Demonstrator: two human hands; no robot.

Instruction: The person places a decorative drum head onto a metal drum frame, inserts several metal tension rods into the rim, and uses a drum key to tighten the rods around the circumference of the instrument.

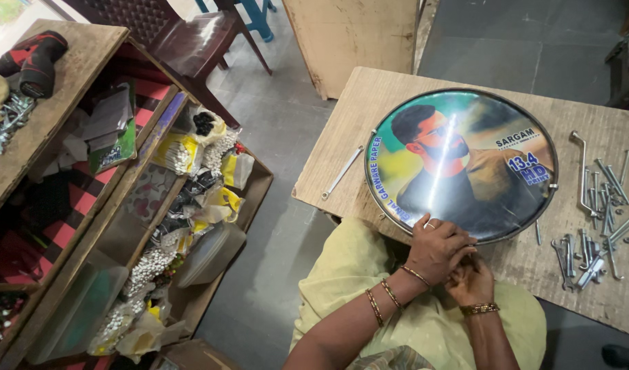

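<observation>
A round drum head (465, 137) with a metal rim and a glossy printed picture lies flat on a wooden table (348, 123). My left hand (436, 248) lies on the near edge of the rim with its fingers curled over it. Just below and partly under it is my right hand (470, 281), fingers bent at the table's front edge. What the right hand grips is hidden. Both wrists wear bangles.
Several loose metal hook bolts and nuts (597, 229) lie right of the drum, and a thin metal bar (342, 172) lies left of it. On the left stands a wooden shelf (115, 205) with bags of small parts and a red-black drill (30, 58). A dark chair (184, 34) stands behind.
</observation>
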